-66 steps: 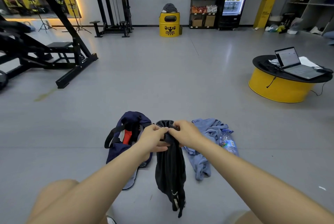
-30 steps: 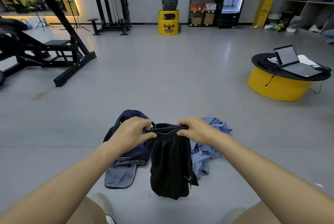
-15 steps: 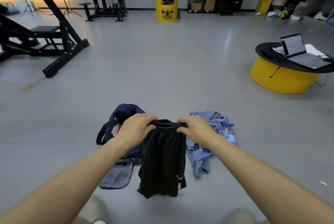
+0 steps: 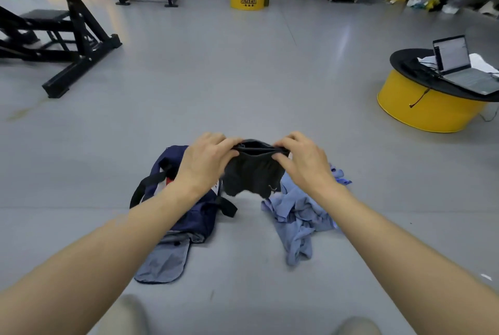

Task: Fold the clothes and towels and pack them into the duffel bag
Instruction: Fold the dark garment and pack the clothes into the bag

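Over the floor (image 4: pixel 243 78), near its front edge, we have the left hand (image 4: pixel 205 161) and right hand (image 4: pixel 302 161) each pinching one end of the black shorts' (image 4: pixel 251 175) waistband, with the hem hanging clear of the floor. Looks like fold prep. Next we need to halve them evenly, then drop them into the navy duffel bag (image 4: pixel 199 218) lying below left. The blue cloth heap (image 4: pixel 299 215) to the right is not yet folded.

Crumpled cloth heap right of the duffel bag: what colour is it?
The crumpled cloth heap is light blue, shown best in the head view.
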`<state>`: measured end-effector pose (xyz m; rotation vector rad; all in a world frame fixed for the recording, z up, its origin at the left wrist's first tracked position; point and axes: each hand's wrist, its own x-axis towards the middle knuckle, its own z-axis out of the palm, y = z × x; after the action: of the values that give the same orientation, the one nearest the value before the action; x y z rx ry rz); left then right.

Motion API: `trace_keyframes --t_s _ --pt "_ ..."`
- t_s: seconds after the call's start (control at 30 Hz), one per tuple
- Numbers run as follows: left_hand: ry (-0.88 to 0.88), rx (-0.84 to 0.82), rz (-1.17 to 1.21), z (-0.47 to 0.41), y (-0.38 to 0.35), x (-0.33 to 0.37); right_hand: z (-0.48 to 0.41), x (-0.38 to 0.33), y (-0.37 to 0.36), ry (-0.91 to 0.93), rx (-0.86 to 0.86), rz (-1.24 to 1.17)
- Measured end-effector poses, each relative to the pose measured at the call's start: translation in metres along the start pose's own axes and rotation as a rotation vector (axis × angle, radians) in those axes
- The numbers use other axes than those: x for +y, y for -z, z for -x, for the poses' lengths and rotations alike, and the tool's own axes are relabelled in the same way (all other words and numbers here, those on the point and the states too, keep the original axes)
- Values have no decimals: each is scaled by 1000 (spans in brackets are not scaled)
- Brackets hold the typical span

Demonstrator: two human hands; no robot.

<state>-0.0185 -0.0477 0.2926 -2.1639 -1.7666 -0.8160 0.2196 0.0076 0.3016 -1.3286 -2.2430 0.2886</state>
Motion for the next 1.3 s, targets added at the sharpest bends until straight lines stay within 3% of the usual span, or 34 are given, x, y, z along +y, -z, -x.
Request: trace_keyframes --t_s 0.17,0.37,0.47,0.57,0.97,1.2,1.3 --pt "23 -239 -10 103 -63 2 83 24 -82 -50 -264 47" --pt "183 -879 89 259 -147 21 212 48 -188 -225 -692 9" --pt "185 -987 115 293 -170 19 242 56 -219 -286 -842 -30" --pt "202 -923 94 286 -184 9 236 67 -239 -347 -857 -69" --pt "234 -668 92 171 -302 -55 109 151 -317 -378 -565 -28" --pt "198 -633 71 187 -365 -70 99 191 -377 -397 -472 12" --pt "95 -570 34 212 -375 -69 112 193 -394 -341 -359 110"
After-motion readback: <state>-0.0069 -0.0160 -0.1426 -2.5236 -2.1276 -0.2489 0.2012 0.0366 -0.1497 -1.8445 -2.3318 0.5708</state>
